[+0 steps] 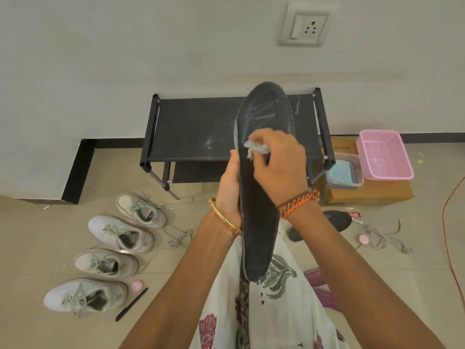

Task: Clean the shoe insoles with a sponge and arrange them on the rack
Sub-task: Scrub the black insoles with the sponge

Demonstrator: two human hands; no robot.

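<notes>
Dark foam insole (261, 172) stands between my two hands: my left hand (230, 187) grips its edge at mid-length, my right hand (279, 162) pinches a pale sponge (255, 148) against its face. Long axis runs away from me, toe up over the black rack (201, 127), heel over my lap. It looks light and bendy; holding the middle should stop it flopping. Sneakers (110, 250) line the floor's left side.
</notes>
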